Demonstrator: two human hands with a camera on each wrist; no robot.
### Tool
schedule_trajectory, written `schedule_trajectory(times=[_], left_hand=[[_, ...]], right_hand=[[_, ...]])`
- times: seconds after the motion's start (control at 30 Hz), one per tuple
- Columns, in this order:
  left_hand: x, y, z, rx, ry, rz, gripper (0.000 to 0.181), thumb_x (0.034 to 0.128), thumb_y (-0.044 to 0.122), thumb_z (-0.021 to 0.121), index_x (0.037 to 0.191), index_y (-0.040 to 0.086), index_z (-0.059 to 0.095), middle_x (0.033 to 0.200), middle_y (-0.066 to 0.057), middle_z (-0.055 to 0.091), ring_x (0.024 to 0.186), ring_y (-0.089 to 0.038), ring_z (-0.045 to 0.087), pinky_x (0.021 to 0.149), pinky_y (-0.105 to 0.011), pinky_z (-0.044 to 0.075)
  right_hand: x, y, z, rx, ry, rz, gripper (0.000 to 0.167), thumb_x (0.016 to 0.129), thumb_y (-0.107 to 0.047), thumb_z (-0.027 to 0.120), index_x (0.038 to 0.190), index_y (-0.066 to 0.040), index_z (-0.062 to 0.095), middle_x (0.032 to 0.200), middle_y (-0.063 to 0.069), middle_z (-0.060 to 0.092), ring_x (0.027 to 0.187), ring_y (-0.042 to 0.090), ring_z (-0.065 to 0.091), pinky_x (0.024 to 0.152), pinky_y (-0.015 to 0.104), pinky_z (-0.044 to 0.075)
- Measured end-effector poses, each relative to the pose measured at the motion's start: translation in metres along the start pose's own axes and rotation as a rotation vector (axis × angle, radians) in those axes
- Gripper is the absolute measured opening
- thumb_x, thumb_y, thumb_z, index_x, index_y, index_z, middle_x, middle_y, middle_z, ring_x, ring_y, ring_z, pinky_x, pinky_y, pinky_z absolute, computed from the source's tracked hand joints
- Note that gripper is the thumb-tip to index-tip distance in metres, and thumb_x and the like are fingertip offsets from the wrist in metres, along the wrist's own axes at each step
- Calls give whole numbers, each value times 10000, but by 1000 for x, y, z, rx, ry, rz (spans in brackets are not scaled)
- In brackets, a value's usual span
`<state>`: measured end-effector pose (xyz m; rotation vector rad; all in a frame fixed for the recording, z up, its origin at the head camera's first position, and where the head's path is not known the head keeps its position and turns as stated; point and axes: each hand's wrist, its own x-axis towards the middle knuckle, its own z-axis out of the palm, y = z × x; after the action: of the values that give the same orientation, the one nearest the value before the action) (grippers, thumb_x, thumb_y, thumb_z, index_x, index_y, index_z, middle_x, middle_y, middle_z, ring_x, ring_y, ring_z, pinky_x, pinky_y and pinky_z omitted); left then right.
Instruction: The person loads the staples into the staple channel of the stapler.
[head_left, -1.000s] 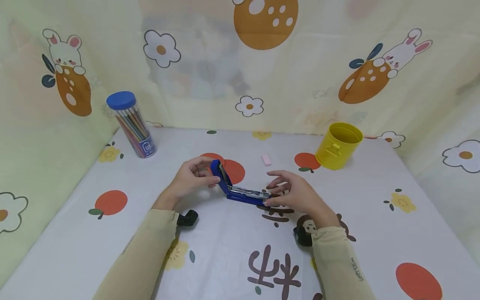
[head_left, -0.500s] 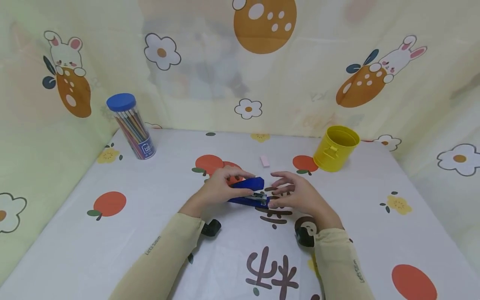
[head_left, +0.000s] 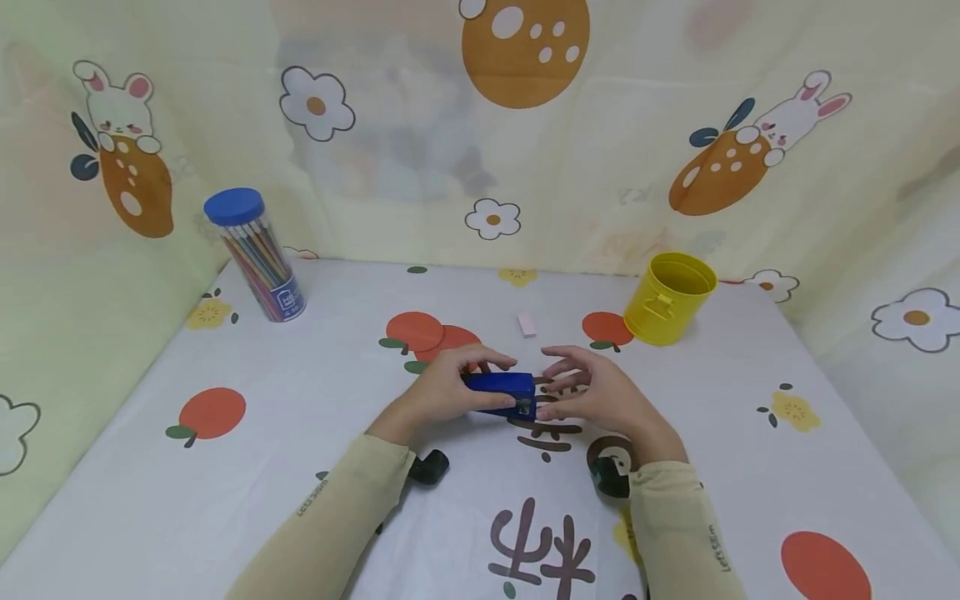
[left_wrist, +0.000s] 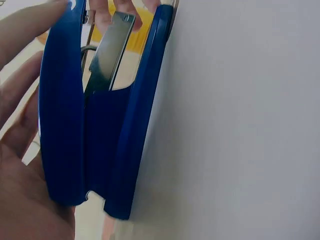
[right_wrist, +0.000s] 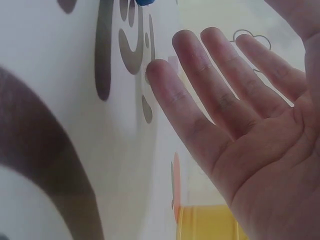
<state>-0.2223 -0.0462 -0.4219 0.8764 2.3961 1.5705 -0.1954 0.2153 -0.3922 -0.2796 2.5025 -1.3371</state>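
Observation:
A blue stapler (head_left: 504, 383) lies on the table in the head view. My left hand (head_left: 442, 390) holds it from the left, thumb along the near side and fingers over the far side. In the left wrist view the upper arm of the stapler (left_wrist: 64, 120) stands a little apart from its base, with the metal staple rail (left_wrist: 111, 52) between them. My right hand (head_left: 606, 398) is at the stapler's right end, its thumb tip at or against that end; contact is unclear. In the right wrist view the right hand's fingers (right_wrist: 187, 107) are extended and hold nothing.
A small pale pink block (head_left: 527, 325) lies beyond the hands. A yellow cup-like container (head_left: 660, 312) stands at the back right. At the back left is a clear jar of pencils (head_left: 262, 262) with a blue lid. Patterned cloth (head_left: 405, 225) hangs behind the table.
My left hand has moved right and swung the stapler's raised upper arm over and down towards its base. The right hand has stayed almost in place by the stapler's right end.

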Motion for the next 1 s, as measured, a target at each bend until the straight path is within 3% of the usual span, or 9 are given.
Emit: schedule_trajectory(times=[0.2,0.47,0.7,1.0], left_hand=[[-2,-2,3,-25,28,26,460,829,299,856,1249,180,710,1186,-37,670,1010,-169,553,846,-370,531],[-3,-3,6,-7,37,36,418,856,320,829,1223,150,724,1129,118,652,1048,-142,555,881,-384,516],[0,-5,8,-9,49,50,360,863,312,826,1195,202,746,1121,126,650,1072,-120,568,913,-356,518],[2,-4,10,-26,41,57,357,869,313,820,1189,170,751,1117,104,651,1079,-134,562,912,-370,518]], right_hand=[[-1,-1,-2,-1,-3,-10,866,765,-235,910,1496,-140,455,1286,120,629,1145,314,633,918,452,540],[-1,0,0,16,-15,-51,873,754,-244,915,1491,-131,461,1280,123,629,1134,310,641,917,438,541],[-1,-2,-1,8,-18,-55,896,738,-274,924,1492,-132,461,1282,126,627,1137,314,638,921,435,539],[0,-2,-2,-12,-22,-54,896,739,-273,923,1493,-133,460,1281,122,629,1141,317,635,925,431,537]])
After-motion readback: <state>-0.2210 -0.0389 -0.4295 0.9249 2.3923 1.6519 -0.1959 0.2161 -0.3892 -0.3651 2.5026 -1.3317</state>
